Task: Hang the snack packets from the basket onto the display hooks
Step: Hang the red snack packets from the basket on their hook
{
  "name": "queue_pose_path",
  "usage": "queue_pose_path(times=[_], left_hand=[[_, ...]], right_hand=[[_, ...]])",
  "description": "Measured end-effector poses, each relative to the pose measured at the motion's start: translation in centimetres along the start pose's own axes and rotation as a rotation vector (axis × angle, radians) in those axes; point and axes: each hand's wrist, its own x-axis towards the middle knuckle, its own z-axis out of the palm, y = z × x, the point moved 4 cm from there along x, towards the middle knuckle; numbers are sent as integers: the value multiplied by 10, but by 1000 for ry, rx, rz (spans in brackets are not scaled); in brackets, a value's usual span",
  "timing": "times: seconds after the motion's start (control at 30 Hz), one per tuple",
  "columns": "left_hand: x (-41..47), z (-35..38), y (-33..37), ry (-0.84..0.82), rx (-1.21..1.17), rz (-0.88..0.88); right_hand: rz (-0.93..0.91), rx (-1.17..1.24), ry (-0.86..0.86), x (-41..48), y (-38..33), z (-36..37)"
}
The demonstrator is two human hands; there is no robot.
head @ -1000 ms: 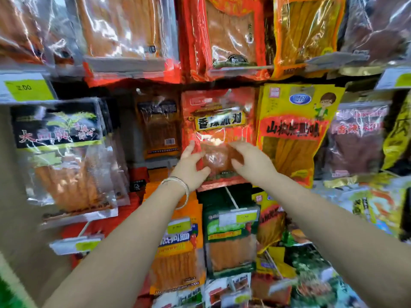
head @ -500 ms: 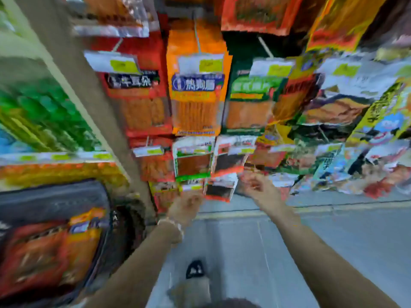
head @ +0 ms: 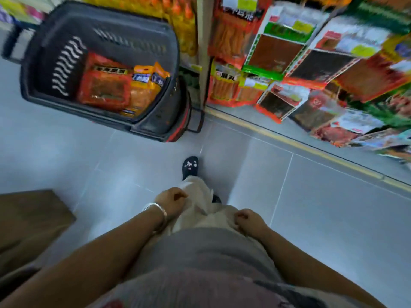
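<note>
Grey tiled floor (head: pixel 322 218) fills most of my feed. The display rack (head: pixel 203 52) runs along the floor's far-right edge, w/ hung packets (head: pixel 275 52) crowding it, blurred. The dark basket (head: pixel 66 63) sits on the floor at the far-left, its right end just beside the rack's upright post. A brown block (head: pixel 29 218) sits at the floor's left edge; can't tell what it is. Inside the basket, the snack packets: a red one (head: pixel 104 90) flat on top, orange ones (head: pixel 144 90) beside it toward the rack side. Left grip (head: pixel 171 203) hangs low near the body, fingers loosely curled, nothing in it. Right grip (head: pixel 248 220) same: loose curl, holding nothing. Both well apart from the basket. Dark shoe (head: pixel 190 166) ahead of them; silver bangle (head: pixel 159 210) on the left wrist.
</note>
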Motion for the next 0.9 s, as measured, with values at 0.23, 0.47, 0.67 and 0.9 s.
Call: queue_pose_path(times=[0.23,0.47,0.67,0.9], left_hand=[[22,-52,-56,0,-182,-121],[55,-158,-97,8,-314,-149],[88,-281,-105,90,-561,-52],[157,-392,-103,209,-705,-14]], right_hand=[[-11,-41,-14,23,-56,-11],[-64,147,50,66,-219,-17],[-246,251,46,101,-399,-6],[-183,285,4,180,-512,22]])
